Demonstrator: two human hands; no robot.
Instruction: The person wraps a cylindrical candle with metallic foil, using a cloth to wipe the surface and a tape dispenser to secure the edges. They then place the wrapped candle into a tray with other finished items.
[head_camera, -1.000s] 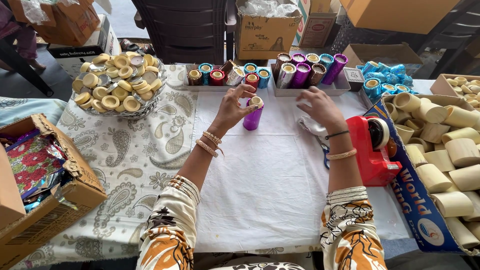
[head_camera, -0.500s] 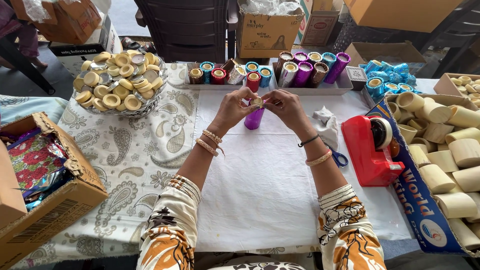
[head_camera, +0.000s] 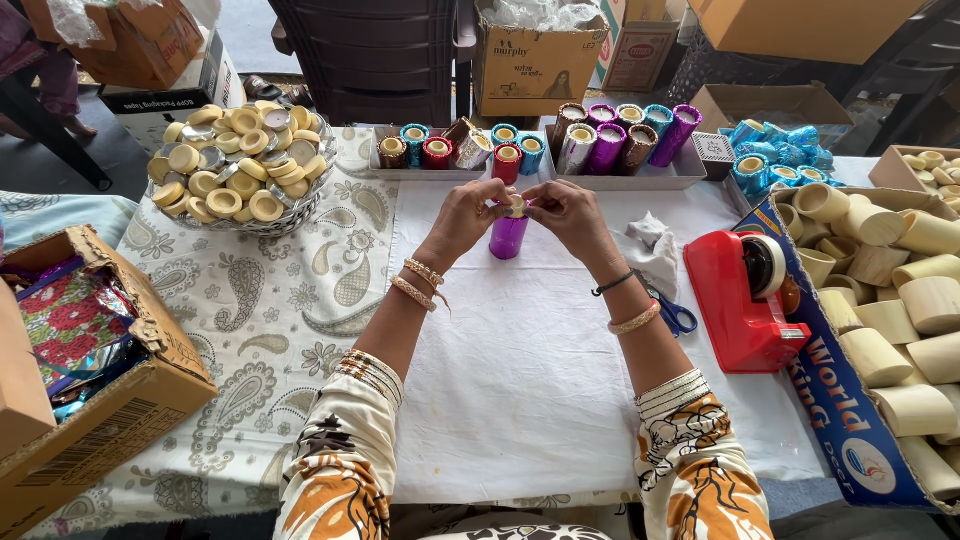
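Both hands meet over a purple foil-wrapped tube (head_camera: 508, 238) standing upright on the white cloth (head_camera: 520, 370). The left hand (head_camera: 468, 212) and right hand (head_camera: 565, 210) pinch its pale top rim, fingertips hiding most of the rim. Beside the right wrist, blue-handled scissors (head_camera: 678, 316) lie half hidden under crumpled tissue (head_camera: 655, 250).

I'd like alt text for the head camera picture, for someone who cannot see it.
Two hands, left hand and right hand, pinch the top of an upright purple foil-wrapped tube on a white cloth. Behind stand trays of finished tubes; a bowl of round caps sits left, a red tape dispenser right.
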